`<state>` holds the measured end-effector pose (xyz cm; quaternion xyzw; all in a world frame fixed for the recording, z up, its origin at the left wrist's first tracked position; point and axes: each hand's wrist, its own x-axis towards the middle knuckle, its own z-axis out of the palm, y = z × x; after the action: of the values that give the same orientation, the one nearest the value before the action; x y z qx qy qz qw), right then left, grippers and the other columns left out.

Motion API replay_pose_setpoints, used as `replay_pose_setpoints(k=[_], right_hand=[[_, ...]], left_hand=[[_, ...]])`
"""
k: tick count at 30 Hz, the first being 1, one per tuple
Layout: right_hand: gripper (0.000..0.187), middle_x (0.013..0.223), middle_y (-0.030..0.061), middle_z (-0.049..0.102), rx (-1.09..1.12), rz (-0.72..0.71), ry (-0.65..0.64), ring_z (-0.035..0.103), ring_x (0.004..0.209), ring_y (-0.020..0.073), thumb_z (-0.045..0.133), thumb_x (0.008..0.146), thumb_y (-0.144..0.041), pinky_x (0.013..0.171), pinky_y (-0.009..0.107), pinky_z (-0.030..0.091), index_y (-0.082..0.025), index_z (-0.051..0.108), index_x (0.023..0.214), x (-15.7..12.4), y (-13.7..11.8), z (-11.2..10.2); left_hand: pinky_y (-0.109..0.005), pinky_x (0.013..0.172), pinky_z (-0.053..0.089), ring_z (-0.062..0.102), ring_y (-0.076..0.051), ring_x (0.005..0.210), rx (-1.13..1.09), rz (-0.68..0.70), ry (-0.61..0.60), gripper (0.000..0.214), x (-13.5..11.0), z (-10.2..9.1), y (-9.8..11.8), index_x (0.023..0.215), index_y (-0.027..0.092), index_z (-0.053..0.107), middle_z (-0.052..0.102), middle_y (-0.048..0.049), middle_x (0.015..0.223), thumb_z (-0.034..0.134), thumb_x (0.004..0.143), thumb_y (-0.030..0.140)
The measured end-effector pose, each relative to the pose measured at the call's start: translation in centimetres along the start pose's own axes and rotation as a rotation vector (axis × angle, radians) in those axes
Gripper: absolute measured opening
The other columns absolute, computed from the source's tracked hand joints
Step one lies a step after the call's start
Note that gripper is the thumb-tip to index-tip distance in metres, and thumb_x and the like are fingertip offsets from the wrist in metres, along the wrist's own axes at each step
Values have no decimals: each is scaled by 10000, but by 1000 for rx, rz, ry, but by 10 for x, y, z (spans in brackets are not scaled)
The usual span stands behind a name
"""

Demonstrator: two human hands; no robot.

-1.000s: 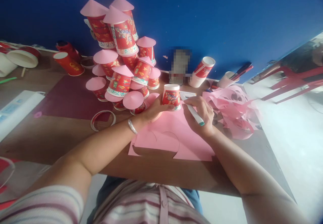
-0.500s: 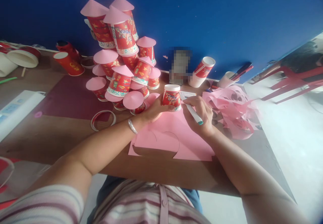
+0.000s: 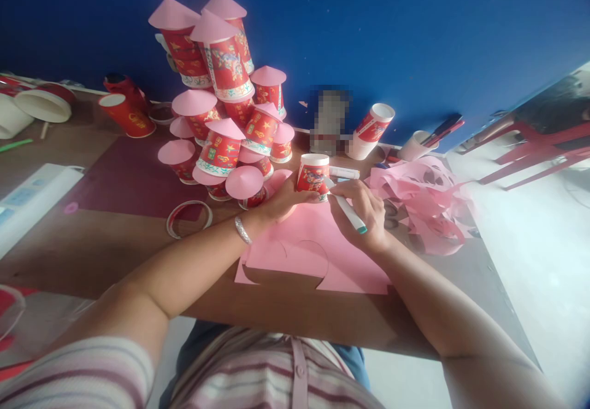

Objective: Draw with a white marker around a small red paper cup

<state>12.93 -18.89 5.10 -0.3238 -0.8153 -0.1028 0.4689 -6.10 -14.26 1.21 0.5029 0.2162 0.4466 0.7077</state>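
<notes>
My left hand (image 3: 282,201) is closed around a small red patterned paper cup (image 3: 313,177) that stands upside down on a pink paper sheet (image 3: 318,252). My right hand (image 3: 364,212) grips a white marker with a green end (image 3: 346,207), its tip against the base of the cup on the right side. The sheet has rounded cut-outs along its near edge and lies on the brown table (image 3: 92,249).
A pile of red cups with pink cone tops (image 3: 221,108) stands behind my left hand. Pink paper scraps (image 3: 424,200) lie to the right. More cups (image 3: 371,129), a cut rim ring (image 3: 188,218), a white device (image 3: 32,197) and a blue wall (image 3: 415,28) surround it.
My right hand with the marker has shifted slightly left and down around the cup. The left hand and cup stay in place.
</notes>
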Motion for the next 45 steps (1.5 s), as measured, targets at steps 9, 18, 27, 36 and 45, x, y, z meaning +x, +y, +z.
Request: replay_pose_setpoints(k=[9,18,27,36,45], right_hand=[[211,915,4,752,16,-46,-31,741,767,155,615,993,-88,632,259,558,-243,594,1134,-3,-2,2],[263,970,25,780,61,-66,-50,769,797,176,621,985,-80,641,282,595,-238,617,1195,-6,-3,3],[251,933,10,761,64,-77,-16,747,776,161,638,979,-84,653,275,585,-236,624,1177,-5,-2,2],[138,896,4,752,-55,2,29,744,740,157,614,1015,-134,600,280,589,-247,611,1095,1,3,-3],[217,927,14,757,-19,-1,16,750,774,166,620,995,-110,628,280,594,-250,624,1161,1,5,-2]], left_hand=[[-400,939,536,673,-222,1011,-43,-37,26,469,0,2,1,1072,180,734,750,-60,1019,965,715,379],[-440,999,537,689,-266,1087,-11,-28,39,568,0,0,0,1150,199,718,760,-73,1113,978,700,428],[-432,977,545,704,-256,1053,-11,-5,23,497,0,-1,-1,1130,198,723,765,-76,1087,956,731,381],[-380,945,522,673,-206,1007,-40,15,29,494,2,1,0,1091,191,732,738,-49,1058,981,697,353],[-384,954,524,684,-221,1036,-12,16,16,467,2,0,0,1116,207,737,753,-54,1085,959,730,349]])
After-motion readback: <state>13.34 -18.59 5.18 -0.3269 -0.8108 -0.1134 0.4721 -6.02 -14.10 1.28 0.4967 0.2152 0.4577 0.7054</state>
